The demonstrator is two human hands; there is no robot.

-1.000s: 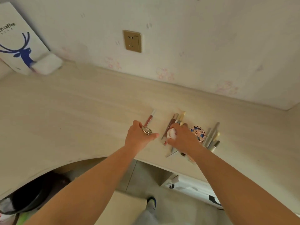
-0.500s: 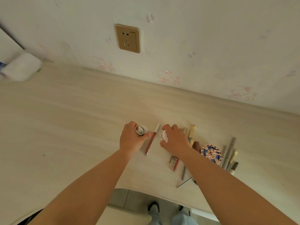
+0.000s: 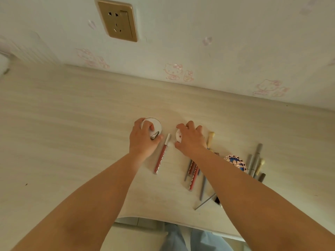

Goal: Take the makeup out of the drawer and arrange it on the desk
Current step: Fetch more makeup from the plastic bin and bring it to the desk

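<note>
Bare forearms (image 3: 101,192), light blue trousers (image 3: 197,240)

A home bedroom, by every sign: cartoon-cat wallpaper (image 3: 174,71) runs behind a pale wood-grain desk (image 3: 72,124), a gold wall socket (image 3: 117,19) sits above it, and makeup pencils (image 3: 255,160) lie scattered on top.

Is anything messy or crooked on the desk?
Yes, a bit. The pencils under the right arm lie in a crossed heap, and a thin metal stick pokes out slantwise near the desk edge. Nothing looks spilled or broken.
</note>
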